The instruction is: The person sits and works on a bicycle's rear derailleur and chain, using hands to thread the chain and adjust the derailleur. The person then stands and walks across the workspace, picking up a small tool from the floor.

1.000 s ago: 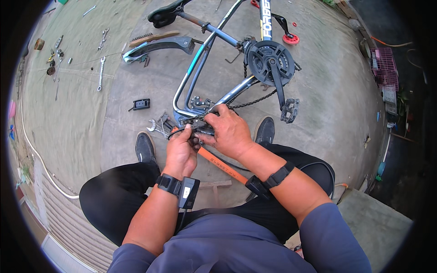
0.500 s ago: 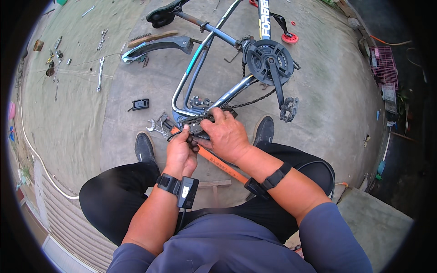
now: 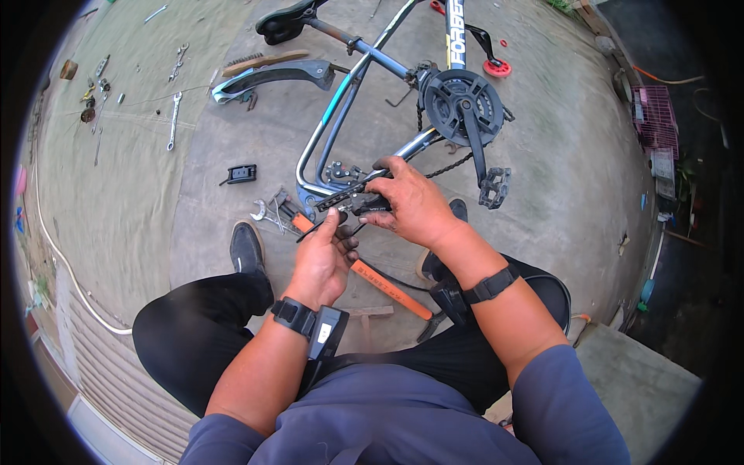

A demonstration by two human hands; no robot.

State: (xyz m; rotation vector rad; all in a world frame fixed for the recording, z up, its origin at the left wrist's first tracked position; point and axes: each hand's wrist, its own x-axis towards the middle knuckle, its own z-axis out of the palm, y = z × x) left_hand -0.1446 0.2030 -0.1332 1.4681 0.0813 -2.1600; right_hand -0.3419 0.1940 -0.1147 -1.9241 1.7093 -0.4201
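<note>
A blue, black and white bicycle frame (image 3: 335,110) lies in front of me. At its near end, my right hand (image 3: 412,203) is closed around a black rear derailleur (image 3: 370,204), beside the chain (image 3: 341,194). My left hand (image 3: 324,256) is just left of and below it, thumb raised against the derailleur's near side and fingers curled. What the left fingers pinch is too small and partly hidden. Below my hands a long orange bar (image 3: 391,289) slants across the ground. The crankset (image 3: 463,107) and pedal (image 3: 494,188) are farther right.
Wrenches (image 3: 260,211) lie by my left shoe (image 3: 246,246). A small black part (image 3: 242,173), a curved fender (image 3: 271,76) and a wooden-handled brush (image 3: 263,62) are left of the frame. Another wrench (image 3: 175,122) rests farther left. A pink wire cage (image 3: 656,120) stands at the right.
My right hand has shifted right, with the derailleur showing more plainly between my hands. My left hand has moved slightly right and turned, baring more of its palm. More of the orange bar's lower end shows.
</note>
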